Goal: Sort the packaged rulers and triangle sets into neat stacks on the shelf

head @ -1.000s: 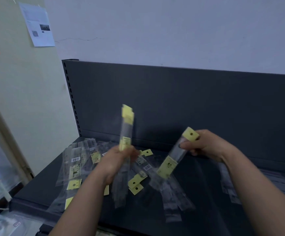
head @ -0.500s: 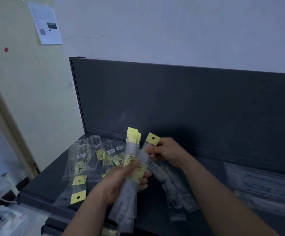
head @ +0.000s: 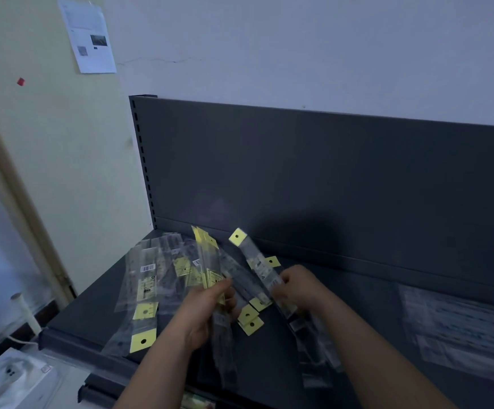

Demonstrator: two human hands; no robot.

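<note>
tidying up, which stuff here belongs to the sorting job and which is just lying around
Job: ruler bundle in left hand; ruler packet in right hand; loose packets on shelf; blurred flat packets, far right.
Lying about: wall notice; red mark; white packaged item.

The left hand grips a yellow-topped bundle of packaged rulers, tilted up and away. The right hand pinches a single packaged ruler slanting up to the left. More packets lie scattered on the dark shelf at left; blurred clear packages lie flat at right
</note>
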